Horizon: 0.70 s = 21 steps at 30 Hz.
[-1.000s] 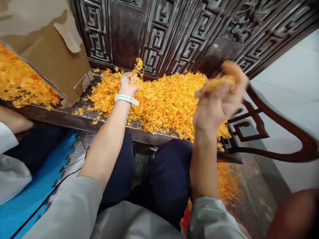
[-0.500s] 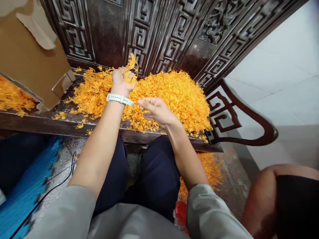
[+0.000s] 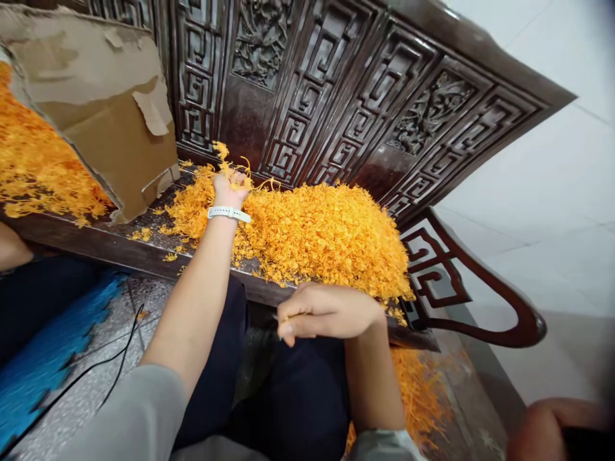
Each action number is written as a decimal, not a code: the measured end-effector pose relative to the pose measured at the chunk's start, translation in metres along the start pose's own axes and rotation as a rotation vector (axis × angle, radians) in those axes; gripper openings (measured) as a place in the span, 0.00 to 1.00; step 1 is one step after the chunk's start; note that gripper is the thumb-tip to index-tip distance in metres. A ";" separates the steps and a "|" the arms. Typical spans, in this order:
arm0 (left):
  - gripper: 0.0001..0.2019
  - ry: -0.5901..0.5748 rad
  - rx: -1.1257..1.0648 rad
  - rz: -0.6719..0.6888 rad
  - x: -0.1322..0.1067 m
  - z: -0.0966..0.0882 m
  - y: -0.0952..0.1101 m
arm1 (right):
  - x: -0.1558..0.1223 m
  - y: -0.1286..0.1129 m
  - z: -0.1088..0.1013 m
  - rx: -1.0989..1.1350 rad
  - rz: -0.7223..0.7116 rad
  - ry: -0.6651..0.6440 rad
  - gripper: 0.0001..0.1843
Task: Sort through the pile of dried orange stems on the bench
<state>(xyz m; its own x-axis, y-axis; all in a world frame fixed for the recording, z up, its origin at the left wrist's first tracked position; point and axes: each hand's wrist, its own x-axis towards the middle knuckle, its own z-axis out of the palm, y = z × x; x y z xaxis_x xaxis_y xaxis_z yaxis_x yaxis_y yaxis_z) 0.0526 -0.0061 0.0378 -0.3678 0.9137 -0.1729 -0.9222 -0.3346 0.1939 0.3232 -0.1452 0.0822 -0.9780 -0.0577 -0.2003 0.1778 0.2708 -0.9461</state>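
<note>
My left hand, with a pale watch strap at the wrist, is closed on several orange plastic sprigs. Their thin stems and frilly ends stick out above the fingers. It hovers over the left part of a large heap of the same orange sprigs on a dark wooden bench. My right hand is pinched at the heap's near edge, above my lap. A tiny bit of orange shows at its fingertips, too small to make out.
A torn cardboard box spilling orange sprigs stands at the left. Behind rises a carved wooden backrest; a curved armrest is at the right. More orange pieces lie on the floor. A black cable crosses it. Another person's limb shows at lower right.
My right hand has drawn back toward my lap, away from the left hand, and turned palm down. The left hand still holds sprigs. The view has shifted, showing more of the box.
</note>
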 end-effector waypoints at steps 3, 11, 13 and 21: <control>0.19 0.018 -0.071 -0.016 -0.003 0.002 0.002 | -0.018 0.020 -0.027 -0.087 -0.141 0.458 0.20; 0.17 -0.127 0.132 -0.393 -0.051 0.027 -0.068 | -0.030 0.096 -0.090 -0.549 0.321 1.777 0.25; 0.17 -0.158 0.169 -0.446 -0.060 0.028 -0.081 | -0.033 0.104 -0.095 -0.585 0.298 1.727 0.17; 0.18 -0.142 0.215 -0.413 -0.065 0.024 -0.099 | -0.035 0.096 -0.084 -0.608 0.301 1.626 0.32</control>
<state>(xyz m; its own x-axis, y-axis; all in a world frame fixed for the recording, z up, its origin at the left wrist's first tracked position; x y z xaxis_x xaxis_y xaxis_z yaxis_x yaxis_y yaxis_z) 0.1709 -0.0272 0.0525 0.0572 0.9875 -0.1466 -0.9365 0.1040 0.3348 0.3652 -0.0359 0.0194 -0.0967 0.8836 0.4581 0.6650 0.3999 -0.6308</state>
